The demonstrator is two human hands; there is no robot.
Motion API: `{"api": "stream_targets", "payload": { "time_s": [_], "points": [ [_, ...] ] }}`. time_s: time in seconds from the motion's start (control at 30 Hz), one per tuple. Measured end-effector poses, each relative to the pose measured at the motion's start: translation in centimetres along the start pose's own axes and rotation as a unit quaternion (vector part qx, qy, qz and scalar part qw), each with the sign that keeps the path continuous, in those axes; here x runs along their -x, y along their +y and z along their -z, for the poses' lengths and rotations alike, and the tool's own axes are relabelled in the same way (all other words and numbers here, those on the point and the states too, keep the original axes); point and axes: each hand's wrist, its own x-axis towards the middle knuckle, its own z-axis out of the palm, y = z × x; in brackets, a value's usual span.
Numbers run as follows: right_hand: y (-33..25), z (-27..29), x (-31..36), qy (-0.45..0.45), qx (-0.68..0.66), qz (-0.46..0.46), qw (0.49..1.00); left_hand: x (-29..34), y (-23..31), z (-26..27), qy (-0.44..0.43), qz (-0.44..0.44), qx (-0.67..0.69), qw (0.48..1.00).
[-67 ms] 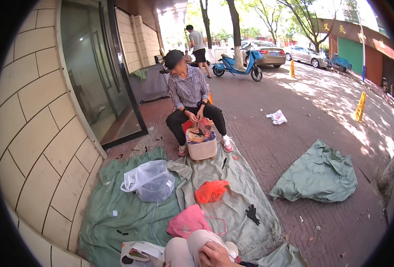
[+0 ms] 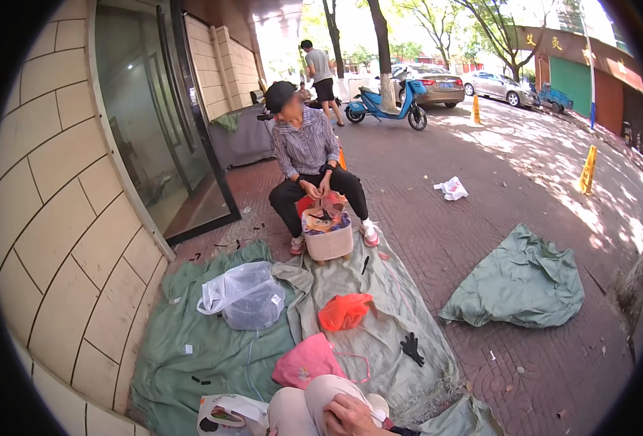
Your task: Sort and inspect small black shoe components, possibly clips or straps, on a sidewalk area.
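My right hand [image 2: 349, 416] rests on my pale-trousered knee [image 2: 330, 387], its fingers loosely bent over the cloth and holding nothing that shows. My left hand is out of sight. Just ahead of my knees lies a pink cloth bag [image 2: 308, 362] with a thin strap. To its right, a black glove [image 2: 411, 350] lies on the spread sheet. A white bag [image 2: 233, 416] with things in it stands by my left leg. Farther off, a red plastic bag [image 2: 345, 312] and a clear plastic bag [image 2: 252, 298] sit on the sheets.
Opposite me a seated person [image 2: 307, 149] works with both hands over a cloth-lined pale bin [image 2: 327, 244]. A crumpled green sheet [image 2: 518, 283] lies to the right. At left stand a tiled wall [image 2: 53, 218] and glass door [image 2: 147, 109]. A blue scooter [image 2: 387, 107] is parked behind.
The whole view has shifted very slightly. My right hand stays on my knee, and the bags and glove lie where they were.
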Motion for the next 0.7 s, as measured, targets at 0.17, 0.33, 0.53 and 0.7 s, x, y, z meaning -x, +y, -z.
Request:
{"api": "stream_targets", "payload": {
  "time_s": [0.17,0.33,0.53,0.7],
  "points": [
    [0.5,0.3,0.3,0.013,-0.021,0.0,1.0,0.2,0.5,-0.4,-0.016,0.004,-0.014,1.0],
    [0.9,0.2,0.5,0.018,-0.038,0.003,0.999,0.5,0.2,-0.7,-0.025,0.011,-0.023,0.999],
    [1.1,0.1,0.6,0.027,-0.028,0.007,0.999,1.0,-0.6,-1.0,-0.032,0.02,-0.027,0.999],
    [1.0,0.2,0.5,0.014,-0.039,0.005,0.999,1.3,-1.5,-1.2,-0.033,0.029,-0.03,0.999]
  ]
}}
